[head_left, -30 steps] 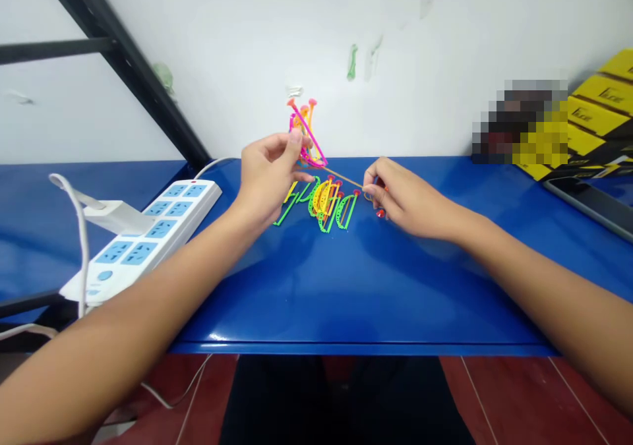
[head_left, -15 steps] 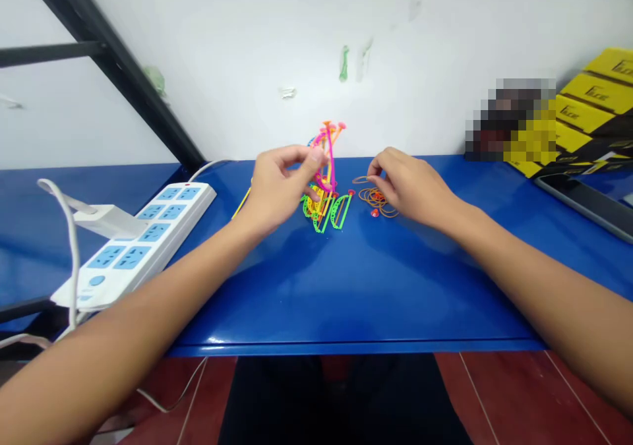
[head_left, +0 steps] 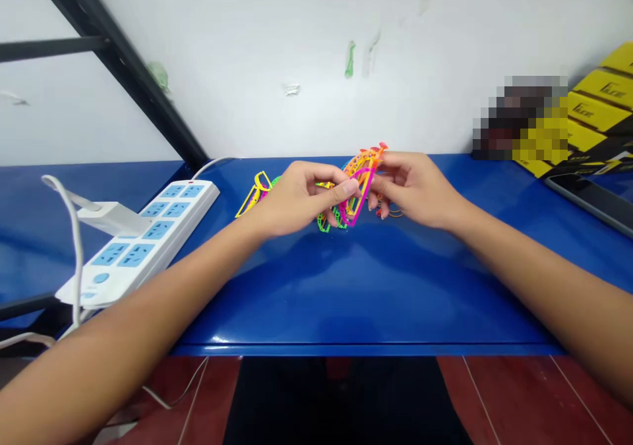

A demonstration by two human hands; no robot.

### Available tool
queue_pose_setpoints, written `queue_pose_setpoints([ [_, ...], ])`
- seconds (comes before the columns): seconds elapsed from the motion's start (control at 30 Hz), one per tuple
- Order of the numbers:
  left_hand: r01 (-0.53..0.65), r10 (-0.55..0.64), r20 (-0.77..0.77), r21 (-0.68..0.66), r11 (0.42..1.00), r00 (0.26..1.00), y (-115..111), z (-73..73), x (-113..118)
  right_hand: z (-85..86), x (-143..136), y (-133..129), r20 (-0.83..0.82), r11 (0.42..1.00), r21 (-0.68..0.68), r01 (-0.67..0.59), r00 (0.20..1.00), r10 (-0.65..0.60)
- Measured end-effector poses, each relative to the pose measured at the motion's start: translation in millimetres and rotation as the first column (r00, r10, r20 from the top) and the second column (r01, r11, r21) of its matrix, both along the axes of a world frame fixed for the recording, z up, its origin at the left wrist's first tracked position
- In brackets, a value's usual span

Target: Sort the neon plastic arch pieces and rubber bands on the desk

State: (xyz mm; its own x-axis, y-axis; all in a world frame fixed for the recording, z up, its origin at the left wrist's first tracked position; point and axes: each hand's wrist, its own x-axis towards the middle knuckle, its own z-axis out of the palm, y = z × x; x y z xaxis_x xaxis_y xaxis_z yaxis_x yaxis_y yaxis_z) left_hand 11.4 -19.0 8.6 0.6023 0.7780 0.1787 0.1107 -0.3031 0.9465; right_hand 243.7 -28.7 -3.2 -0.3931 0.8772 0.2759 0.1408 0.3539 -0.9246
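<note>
Power strip (head_left: pixel 173 224): lay leftmost on the blue worktop (head_left: pixel 321 300), holding a white plug (head_left: pixel 116 219).
Yellow bow (head_left: pixel 254 196): lay just beside the left hand (head_left: pixel 301 198).
Left fingers: pinched a multicoloured bunch of bows (head_left: pixel 363 198).
Bunch: was between both hands, over green bows (head_left: pixel 324 223).
Right hand (head_left: pixel 415 189): fingers curled against the bunch's right; grip could not be told.
Rubber bands (head_left: pixel 396 213): lay beneath that hand.

On the table (head_left: pixel 316 300), a power strip (head_left: pixel 157 229) lies left, toy bows (head_left: pixel 323 223) far in the middle, rubber bands (head_left: pixel 395 214) just right of them, and, far right, a phone (head_left: pixel 591 201) on the near side of stacked boxes (head_left: pixel 593 112).
</note>
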Motion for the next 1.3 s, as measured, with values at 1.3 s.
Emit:
queue_pose_setpoints([
  [1.3,-0.109,0.139,0.092,-0.274,0.956,0.986,9,-7.6,-2,13.5,1,3,-0.248,0.941,-0.199,0.275,0.914,-0.32],
])
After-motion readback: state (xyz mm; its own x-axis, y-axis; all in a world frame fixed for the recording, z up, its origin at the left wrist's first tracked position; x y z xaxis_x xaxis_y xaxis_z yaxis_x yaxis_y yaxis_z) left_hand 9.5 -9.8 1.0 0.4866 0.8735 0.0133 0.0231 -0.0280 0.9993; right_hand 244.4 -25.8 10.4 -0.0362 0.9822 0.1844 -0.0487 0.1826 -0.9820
